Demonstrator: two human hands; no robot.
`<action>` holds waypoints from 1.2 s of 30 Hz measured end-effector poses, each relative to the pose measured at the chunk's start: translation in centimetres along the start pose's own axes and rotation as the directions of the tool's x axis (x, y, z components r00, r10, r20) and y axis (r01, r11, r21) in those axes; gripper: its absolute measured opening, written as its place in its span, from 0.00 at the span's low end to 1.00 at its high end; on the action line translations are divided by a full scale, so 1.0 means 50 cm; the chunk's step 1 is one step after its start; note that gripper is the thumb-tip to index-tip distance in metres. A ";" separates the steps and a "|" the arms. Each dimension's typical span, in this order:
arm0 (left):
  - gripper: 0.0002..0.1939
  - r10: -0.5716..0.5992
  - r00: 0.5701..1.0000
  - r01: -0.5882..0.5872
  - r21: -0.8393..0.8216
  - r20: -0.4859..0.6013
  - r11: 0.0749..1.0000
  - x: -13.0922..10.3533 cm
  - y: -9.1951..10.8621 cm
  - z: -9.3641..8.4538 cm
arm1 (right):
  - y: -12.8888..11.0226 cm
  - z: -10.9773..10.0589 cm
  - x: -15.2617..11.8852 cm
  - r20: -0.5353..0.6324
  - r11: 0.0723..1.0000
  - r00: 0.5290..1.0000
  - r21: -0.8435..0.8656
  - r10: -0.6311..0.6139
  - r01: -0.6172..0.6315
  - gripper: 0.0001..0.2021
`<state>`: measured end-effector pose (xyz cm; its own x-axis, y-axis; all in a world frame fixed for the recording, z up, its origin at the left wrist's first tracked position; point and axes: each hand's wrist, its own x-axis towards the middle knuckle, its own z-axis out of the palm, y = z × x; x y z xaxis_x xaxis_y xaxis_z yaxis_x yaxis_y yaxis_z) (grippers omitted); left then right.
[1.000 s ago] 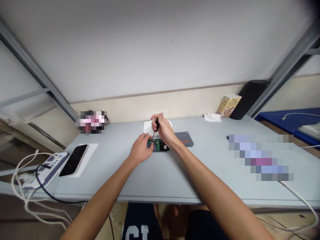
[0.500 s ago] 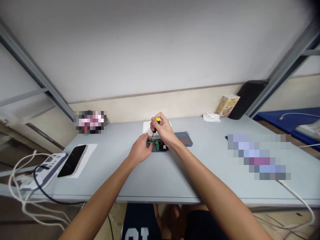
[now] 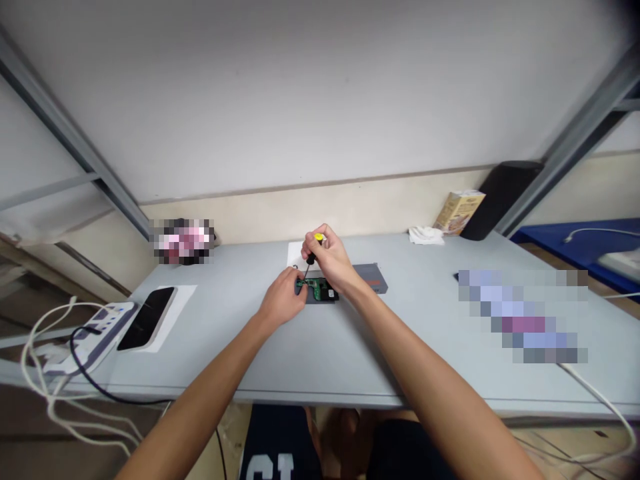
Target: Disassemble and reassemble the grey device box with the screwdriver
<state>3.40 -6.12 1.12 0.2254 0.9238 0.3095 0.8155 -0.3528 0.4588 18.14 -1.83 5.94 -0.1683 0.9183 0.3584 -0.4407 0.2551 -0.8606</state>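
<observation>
In the middle of the desk my right hand [image 3: 331, 255] is closed round a screwdriver [image 3: 312, 257] with a black handle and a yellow end cap. Its thin shaft points down at the left part of a green circuit board [image 3: 316, 288]; whether the tip sits in a screw is too small to tell. My left hand [image 3: 286, 293] grips the board's left end between thumb and fingers. A dark block with a small white label is on the board's right side. Beneath lies a dark grey flat piece, and a grey box [image 3: 373, 277] rests just right of my right hand.
White paper [image 3: 296, 252] lies behind the hands. At left are a phone [image 3: 147, 319], a power strip [image 3: 95, 340] and tangled cables. Crumpled tissue [image 3: 426, 235], a yellow carton [image 3: 459, 212] and a black speaker-like object [image 3: 500, 200] stand at back right. A blurred-out item [image 3: 517, 317] lies at right.
The view has shifted slightly. Both hands keep nearly the same place on the board, and the screwdriver remains in my right hand at a similar tilt.
</observation>
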 end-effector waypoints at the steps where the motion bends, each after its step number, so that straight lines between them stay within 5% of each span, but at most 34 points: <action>1: 0.04 -0.001 1.000 0.001 0.000 0.001 1.000 0.000 0.000 0.000 | 0.003 0.002 -0.001 -0.002 0.999 1.000 -0.044 -0.026 0.026 0.25; 4: 0.03 -0.002 1.000 0.002 -0.004 0.015 1.000 0.001 0.002 -0.002 | 0.011 0.006 -0.002 0.000 0.988 0.997 -0.129 -0.081 0.080 0.25; 24: 0.02 0.011 1.000 -0.011 0.011 -0.006 1.000 -0.002 -0.004 0.003 | -0.002 -0.006 0.008 0.039 0.990 0.997 0.126 0.061 -0.065 0.25; 36: 0.03 0.004 1.000 -0.004 -0.011 -0.006 1.000 -0.002 -0.003 0.003 | -0.005 -0.002 0.000 0.005 0.992 0.998 0.108 0.062 -0.063 0.23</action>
<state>3.32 -6.14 0.90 0.2257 0.9214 0.3164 0.8086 -0.3583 0.4666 18.33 -1.87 6.11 -0.1998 0.9309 0.3057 -0.5216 0.1631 -0.8375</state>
